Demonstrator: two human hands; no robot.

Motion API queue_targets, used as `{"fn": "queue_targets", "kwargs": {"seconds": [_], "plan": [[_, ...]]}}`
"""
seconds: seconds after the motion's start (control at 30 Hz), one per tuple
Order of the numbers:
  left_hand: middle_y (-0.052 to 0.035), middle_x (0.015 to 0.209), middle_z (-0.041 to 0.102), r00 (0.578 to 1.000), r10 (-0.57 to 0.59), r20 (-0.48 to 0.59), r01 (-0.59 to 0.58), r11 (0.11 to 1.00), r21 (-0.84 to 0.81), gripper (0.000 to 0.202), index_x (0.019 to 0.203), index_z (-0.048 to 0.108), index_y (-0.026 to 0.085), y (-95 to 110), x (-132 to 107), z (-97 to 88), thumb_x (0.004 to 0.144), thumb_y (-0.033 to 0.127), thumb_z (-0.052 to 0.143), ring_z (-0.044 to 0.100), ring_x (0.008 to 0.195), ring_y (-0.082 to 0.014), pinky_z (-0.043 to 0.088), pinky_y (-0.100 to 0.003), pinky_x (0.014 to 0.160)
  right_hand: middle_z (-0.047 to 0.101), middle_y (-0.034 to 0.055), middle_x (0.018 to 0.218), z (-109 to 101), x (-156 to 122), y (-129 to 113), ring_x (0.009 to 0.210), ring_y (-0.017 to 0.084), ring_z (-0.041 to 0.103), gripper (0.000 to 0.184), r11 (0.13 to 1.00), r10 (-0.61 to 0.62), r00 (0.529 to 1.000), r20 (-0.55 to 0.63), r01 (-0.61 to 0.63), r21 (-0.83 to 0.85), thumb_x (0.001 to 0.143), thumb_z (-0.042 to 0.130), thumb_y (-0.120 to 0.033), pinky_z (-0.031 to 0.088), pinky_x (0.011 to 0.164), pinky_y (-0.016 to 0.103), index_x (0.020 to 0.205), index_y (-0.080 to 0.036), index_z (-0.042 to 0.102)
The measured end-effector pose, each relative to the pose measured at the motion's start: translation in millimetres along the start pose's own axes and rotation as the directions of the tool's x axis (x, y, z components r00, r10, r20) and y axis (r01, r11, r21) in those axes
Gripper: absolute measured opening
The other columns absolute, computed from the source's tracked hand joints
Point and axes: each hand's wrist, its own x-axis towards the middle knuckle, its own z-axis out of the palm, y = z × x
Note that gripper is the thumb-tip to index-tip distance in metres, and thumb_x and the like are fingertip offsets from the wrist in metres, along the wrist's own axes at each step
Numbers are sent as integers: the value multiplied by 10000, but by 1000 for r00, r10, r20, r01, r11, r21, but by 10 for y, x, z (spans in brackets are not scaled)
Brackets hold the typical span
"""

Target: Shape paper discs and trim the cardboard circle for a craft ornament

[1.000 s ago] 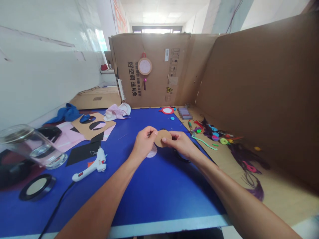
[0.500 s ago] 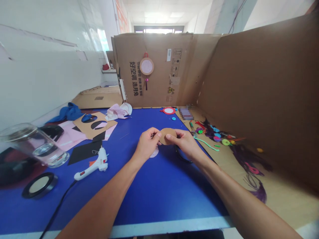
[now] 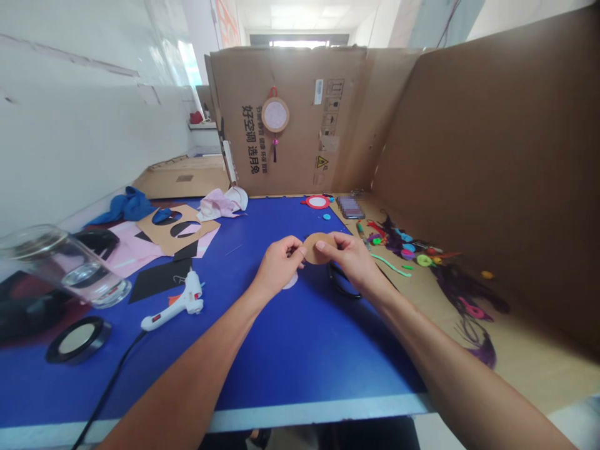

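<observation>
A round brown cardboard disc point(image 3: 315, 251) is held up over the blue tabletop, between my two hands. My right hand point(image 3: 349, 256) grips its right side, with the thumb lying across the front face. At the disc's left edge, the thumb and fingers of my left hand point(image 3: 281, 262) are pinched together. Beneath the left hand a small pale pink round piece point(image 3: 291, 281) lies partly covered. Black-handled scissors, or a similar black loop point(image 3: 344, 284), rest on the table under my right hand, mostly hidden.
A white glue gun point(image 3: 180, 303) with its cord, a glass jar point(image 3: 100, 287) and a black tape roll point(image 3: 79, 339) are at left. Cut cardboard point(image 3: 173, 240) lies behind them. Buttons point(image 3: 407, 254) and purple tassels point(image 3: 462, 287) lie right. Cardboard walls point(image 3: 300, 144) stand behind and right.
The view has tilted slightly down, so the scene sits higher. The disc has shifted slightly right relative to my left hand, whose thumb now covers less of it.
</observation>
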Motion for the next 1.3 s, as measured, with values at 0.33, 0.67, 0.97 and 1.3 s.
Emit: {"fn": "queue_targets", "kwargs": {"seconds": [0.33,0.67,0.97,1.3], "plan": [[-3,786,683,979,120,-165,-100,987,125,139,789,657,204,5,17,-51,874,303,612,617,738,-155,484,-264,706,636,-19,687,42,-51,-34,643,143,507,373,992,55,981,188,-32,-123,737,811,-538,368,619,271,755,-180,708],[5,698,665,990,15,-138,-20,999,-30,149,810,642,205,1,14,-26,876,338,637,664,621,-146,515,-253,621,670,-3,729,34,-25,-58,640,135,504,439,997,72,995,75,-74,23,676,859,-553,377,615,269,854,-170,738],[-35,748,716,966,-197,-165,168,970,-174,213,797,656,195,-4,37,-48,855,395,702,649,595,-128,468,-221,536,742,32,816,25,-36,-65,758,211,615,260,972,-151,986,-67,136,-194,839,759,-453,453,708,326,903,-207,810],[-38,728,699,918,-396,10,345,787,-512,205,834,661,177,29,33,-87,769,324,787,646,575,-111,451,-187,483,706,77,1248,49,-74,19,1098,249,659,363,845,-422,906,-12,389,-368,918,574,-194,527,940,411,1205,-293,773]]}}
